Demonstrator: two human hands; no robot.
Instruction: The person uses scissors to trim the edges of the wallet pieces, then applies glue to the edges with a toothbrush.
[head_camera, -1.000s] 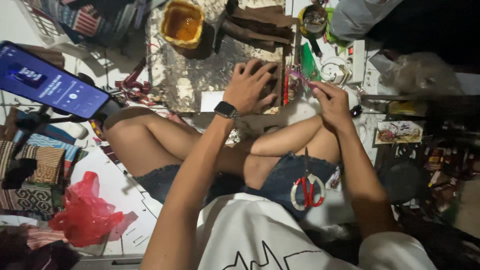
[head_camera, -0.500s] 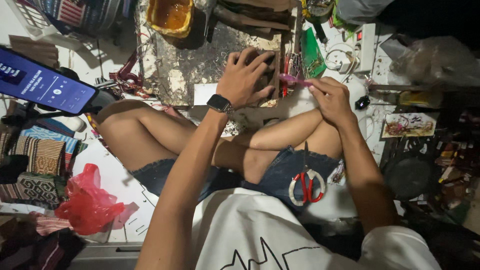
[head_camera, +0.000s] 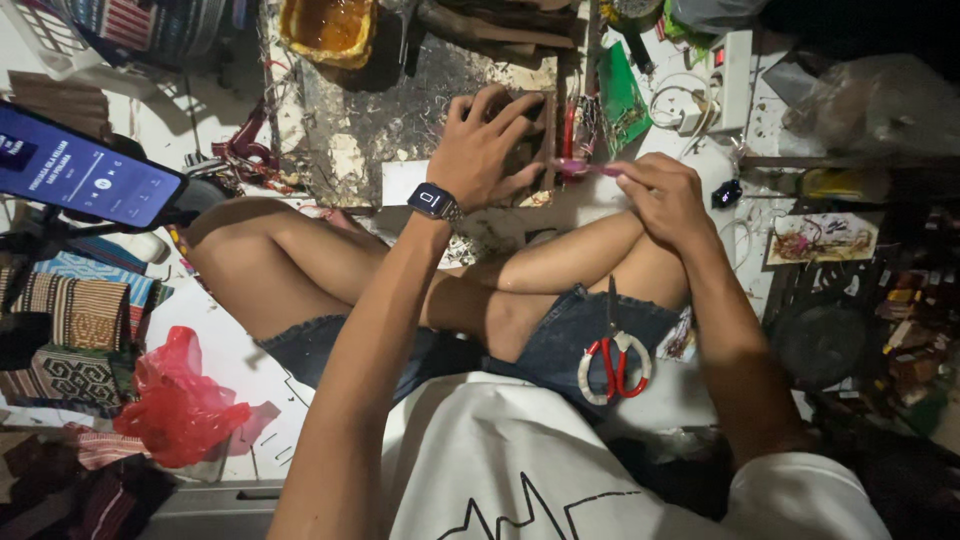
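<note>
I sit cross-legged on the floor. My left hand (head_camera: 485, 145), with a dark watch (head_camera: 434, 201) on its wrist, presses down on a small brown leather piece (head_camera: 532, 135) lying on a stained work board (head_camera: 390, 105). My right hand (head_camera: 665, 195) is closed around a thin pink-handled tool (head_camera: 585, 169) whose tip points left, at the edge of the brown piece. Red-handled scissors (head_camera: 613, 357) lie on my lap, on the denim shorts.
An orange tub of glue (head_camera: 328, 25) stands at the board's far end. A lit phone on a stand (head_camera: 85, 177) is at left, above woven fabric (head_camera: 75, 320) and a red plastic bag (head_camera: 180, 405). Cluttered tools, cables and packets (head_camera: 830, 235) fill the right side.
The view has shifted slightly down and left. My left hand stays on the brown piece; my right hand has kept the pink tool at its edge with small movements.
</note>
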